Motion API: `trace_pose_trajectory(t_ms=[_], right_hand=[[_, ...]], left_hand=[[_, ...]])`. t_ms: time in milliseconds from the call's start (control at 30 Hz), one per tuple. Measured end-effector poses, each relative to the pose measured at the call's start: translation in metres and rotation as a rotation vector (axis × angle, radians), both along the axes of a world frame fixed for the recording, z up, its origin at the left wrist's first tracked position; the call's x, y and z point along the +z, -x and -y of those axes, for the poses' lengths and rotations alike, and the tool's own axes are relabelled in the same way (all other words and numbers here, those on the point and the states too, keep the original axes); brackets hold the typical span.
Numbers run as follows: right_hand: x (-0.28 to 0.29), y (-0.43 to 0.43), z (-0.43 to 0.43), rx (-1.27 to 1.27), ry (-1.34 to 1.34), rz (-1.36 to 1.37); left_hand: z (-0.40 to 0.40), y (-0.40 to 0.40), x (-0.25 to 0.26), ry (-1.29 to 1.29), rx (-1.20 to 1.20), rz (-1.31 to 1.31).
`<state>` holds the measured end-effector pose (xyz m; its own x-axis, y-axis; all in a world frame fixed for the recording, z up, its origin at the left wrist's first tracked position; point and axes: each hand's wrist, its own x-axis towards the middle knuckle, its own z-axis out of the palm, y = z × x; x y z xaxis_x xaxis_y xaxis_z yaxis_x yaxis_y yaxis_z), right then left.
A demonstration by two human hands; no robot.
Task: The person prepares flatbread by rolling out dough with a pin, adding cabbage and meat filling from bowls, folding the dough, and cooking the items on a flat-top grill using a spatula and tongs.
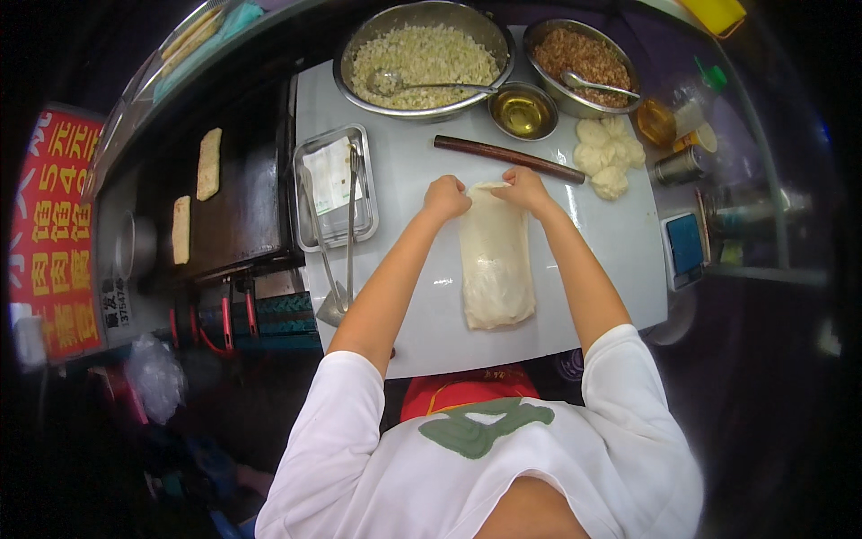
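Observation:
A long, flat piece of pale dough [497,263] lies lengthwise before me on the white work board [417,303], its surface smooth and slightly shiny. My left hand [447,197] is at the left corner of its far end, fingers curled at the edge. Between the fingers and thumb of my right hand [522,191], the far right corner is pinched. Just beyond both hands rests a dark wooden rolling pin [509,159], set at a slant. Several lumps of soft dough [608,156] sit together right of the pin.
Behind are a steel bowl of chopped pale filling [424,64], a bowl of reddish-brown filling [584,64] and a small bowl of oil [524,113]. Tongs [351,222] lie on a metal tray [367,195] at left. Two flatbreads [209,165] lie on the griddle [249,175]. A scale [683,246] stands right.

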<state>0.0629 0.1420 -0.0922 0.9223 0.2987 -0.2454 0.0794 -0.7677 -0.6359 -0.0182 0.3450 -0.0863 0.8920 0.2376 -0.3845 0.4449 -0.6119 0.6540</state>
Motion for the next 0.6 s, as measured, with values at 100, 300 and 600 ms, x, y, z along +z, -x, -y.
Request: trace_pose_trajectory(t_ms=[100,300,600], right_hand=[[0.018,0.004,-0.004,0.067,0.013,-0.100],[0.045,0.011,0.011,0.190,-0.233,-0.092],[0.113,0.071,0.056,0.291,-0.419,-0.076]], left_hand=[[0.000,0.001,0.011,-0.007,0.017,-0.115],[-0.014,0.026,0.020,0.083,-0.043,0.079],[-0.001,0.090,0.094,0.217,-0.162,0.273]])
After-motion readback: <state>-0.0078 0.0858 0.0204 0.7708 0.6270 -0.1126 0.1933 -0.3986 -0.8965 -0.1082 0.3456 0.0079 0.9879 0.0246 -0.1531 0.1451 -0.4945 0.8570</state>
